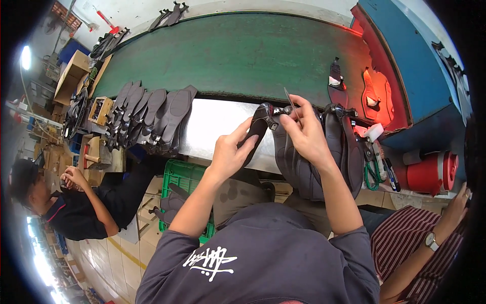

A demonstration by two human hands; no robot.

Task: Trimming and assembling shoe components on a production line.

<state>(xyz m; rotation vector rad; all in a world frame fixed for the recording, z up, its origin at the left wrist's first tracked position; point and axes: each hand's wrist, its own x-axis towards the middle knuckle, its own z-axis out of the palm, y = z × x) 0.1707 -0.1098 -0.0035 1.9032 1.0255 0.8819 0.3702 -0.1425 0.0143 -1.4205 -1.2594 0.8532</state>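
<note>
1. Far left, a co-worker in a black shirt [81,210] is sitting side-on, hands up near the face. Not our hands, so I'm ignoring them.
2. A row of dark shoe soles [147,119] is lying fanned and overlapping along the edge of the shiny metal worktop [212,126]. Stacked like that, I'd guess, so each one peels off the pile easily.
3. Below them a green plastic crate [177,177] is sitting under the bench, looks like a catch bin.
4. The left hand [230,154] is gripping a dark sole piece [257,129] from underneath, fingers wrapped round it, tilting it up towards the camera.
5. The right hand [304,134] is pinching a thin blade-like tool [289,99] right at that piece's top end, so the left is probably just steadying it.
6. A pile of dark soles [334,157] is waiting just beside the right wrist.
7. Far right, a red cylindrical container [430,172] and a second person's arm with a wristwatch [430,241].
</note>
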